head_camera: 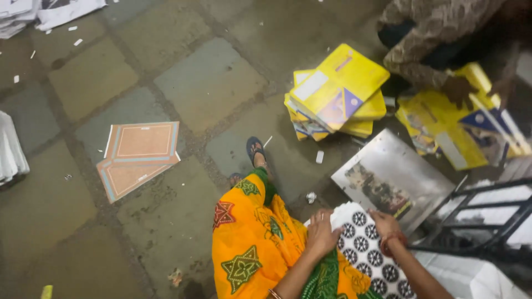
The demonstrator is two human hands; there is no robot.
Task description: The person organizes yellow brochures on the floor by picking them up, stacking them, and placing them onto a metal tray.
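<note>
My left hand (321, 232) and my right hand (386, 226) both grip a white cloth with black round patterns (366, 249), held in front of my lap. The left hand pinches its near-left edge and the right hand holds its upper right edge. Below the cloth hangs my orange garment with green and red motifs (249, 243). My foot in a dark sandal (256, 152) stands on the stone floor ahead.
A stack of yellow books (335, 94) lies ahead, with more yellow covers (454, 124) beside another person (438, 33) at the top right. A shiny sheet with a picture (390, 177), orange-brown card covers (136, 158), paper stacks (11, 149) and a black metal frame (487, 221) surround me.
</note>
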